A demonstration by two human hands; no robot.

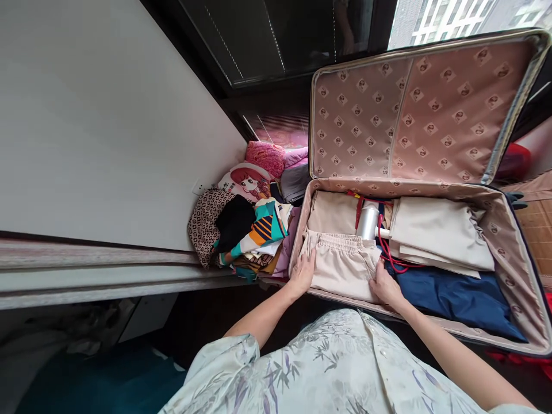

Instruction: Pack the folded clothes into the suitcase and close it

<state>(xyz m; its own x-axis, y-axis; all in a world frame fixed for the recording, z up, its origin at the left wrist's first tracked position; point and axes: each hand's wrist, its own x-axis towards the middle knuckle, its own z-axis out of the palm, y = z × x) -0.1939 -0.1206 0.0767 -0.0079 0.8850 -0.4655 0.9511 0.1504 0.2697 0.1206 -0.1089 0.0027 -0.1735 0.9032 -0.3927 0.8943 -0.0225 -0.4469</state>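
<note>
Both flat, unclenched: left hand (302, 273) and right hand (385, 286) on beige shorts (342, 261) inside logo-lined suitcase (509, 253).

Single head cam, worn by the person, looking forward and steeply down from close above the open suitcase (414, 190). Suitcase fills the right half; clothes pile (248, 224) sits left of it, window (276, 34) beyond. No second view.

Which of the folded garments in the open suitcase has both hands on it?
The beige folded garment with the elastic waistband, at the suitcase's near-left corner: left hand and right hand rest on its edges. The cream folded cloth and navy garment lie untouched.
</note>
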